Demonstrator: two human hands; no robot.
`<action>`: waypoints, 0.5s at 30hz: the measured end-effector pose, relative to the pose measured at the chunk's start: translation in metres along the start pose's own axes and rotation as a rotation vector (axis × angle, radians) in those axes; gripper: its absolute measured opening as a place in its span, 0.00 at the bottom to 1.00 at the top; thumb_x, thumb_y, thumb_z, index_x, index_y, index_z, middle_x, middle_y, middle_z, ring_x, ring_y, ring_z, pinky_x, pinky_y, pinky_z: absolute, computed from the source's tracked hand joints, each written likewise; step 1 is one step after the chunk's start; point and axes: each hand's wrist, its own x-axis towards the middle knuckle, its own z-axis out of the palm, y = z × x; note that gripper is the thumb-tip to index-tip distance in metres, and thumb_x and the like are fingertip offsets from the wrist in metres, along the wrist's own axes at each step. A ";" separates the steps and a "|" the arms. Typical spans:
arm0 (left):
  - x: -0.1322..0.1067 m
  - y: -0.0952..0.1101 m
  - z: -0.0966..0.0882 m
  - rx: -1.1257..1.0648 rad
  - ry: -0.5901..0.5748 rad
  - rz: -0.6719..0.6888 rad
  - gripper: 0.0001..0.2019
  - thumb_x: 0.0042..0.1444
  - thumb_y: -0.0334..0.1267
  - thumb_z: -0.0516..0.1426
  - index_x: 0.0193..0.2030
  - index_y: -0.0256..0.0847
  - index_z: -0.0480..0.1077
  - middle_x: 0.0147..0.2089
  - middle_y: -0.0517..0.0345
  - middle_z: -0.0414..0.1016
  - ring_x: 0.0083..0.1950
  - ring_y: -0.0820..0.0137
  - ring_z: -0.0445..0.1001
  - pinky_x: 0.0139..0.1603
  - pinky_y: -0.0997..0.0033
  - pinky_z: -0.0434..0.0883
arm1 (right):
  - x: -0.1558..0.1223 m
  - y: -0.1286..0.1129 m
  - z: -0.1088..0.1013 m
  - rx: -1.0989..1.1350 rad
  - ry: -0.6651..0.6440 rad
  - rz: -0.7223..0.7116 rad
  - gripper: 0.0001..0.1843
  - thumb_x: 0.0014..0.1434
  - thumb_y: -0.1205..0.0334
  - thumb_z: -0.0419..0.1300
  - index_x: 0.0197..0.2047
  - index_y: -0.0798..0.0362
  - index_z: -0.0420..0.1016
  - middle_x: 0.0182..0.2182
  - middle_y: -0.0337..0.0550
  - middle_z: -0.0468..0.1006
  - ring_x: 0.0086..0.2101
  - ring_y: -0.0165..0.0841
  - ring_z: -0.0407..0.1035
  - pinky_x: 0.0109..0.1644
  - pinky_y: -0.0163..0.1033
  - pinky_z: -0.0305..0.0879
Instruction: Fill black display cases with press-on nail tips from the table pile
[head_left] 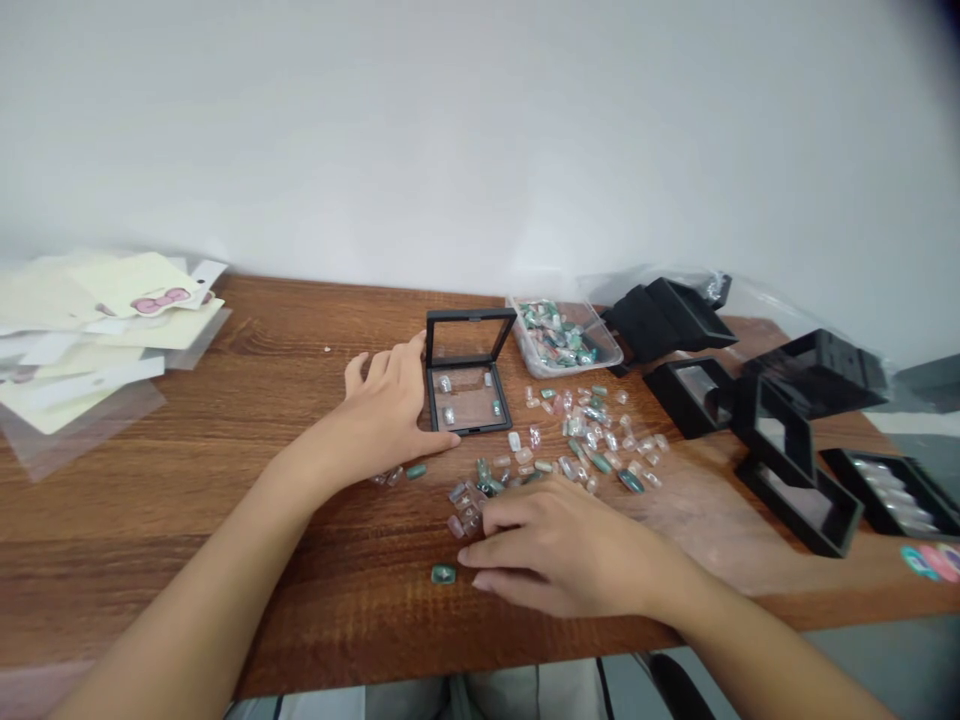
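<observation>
A small black display case stands open on the wooden table, with several press-on nails inside it. My left hand rests flat against the case's left side, fingers stretched out along its edge. My right hand lies palm down nearer the table's front, fingers extended leftward, tips close to a single green nail. Loose nails in green, clear and pink are scattered between the case and my right hand.
A clear plastic tub of nails sits right of the case. Several black cases, some open, crowd the right side. A pile of pale cards and clear sleeves lies at the far left. A white wall runs behind.
</observation>
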 end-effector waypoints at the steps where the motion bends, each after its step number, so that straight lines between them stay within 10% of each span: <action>1: 0.000 0.000 0.000 0.001 0.001 0.002 0.55 0.50 0.60 0.61 0.73 0.40 0.33 0.62 0.39 0.60 0.66 0.44 0.57 0.66 0.40 0.44 | 0.000 0.000 0.000 0.006 -0.004 0.010 0.14 0.70 0.55 0.52 0.50 0.46 0.78 0.35 0.38 0.78 0.33 0.30 0.71 0.32 0.37 0.57; 15: 0.000 0.001 -0.001 0.020 -0.017 -0.006 0.55 0.51 0.60 0.61 0.73 0.38 0.31 0.64 0.38 0.58 0.67 0.45 0.57 0.67 0.39 0.43 | -0.004 0.002 -0.007 0.100 -0.002 0.125 0.12 0.64 0.66 0.56 0.48 0.46 0.77 0.39 0.36 0.80 0.36 0.30 0.73 0.37 0.36 0.60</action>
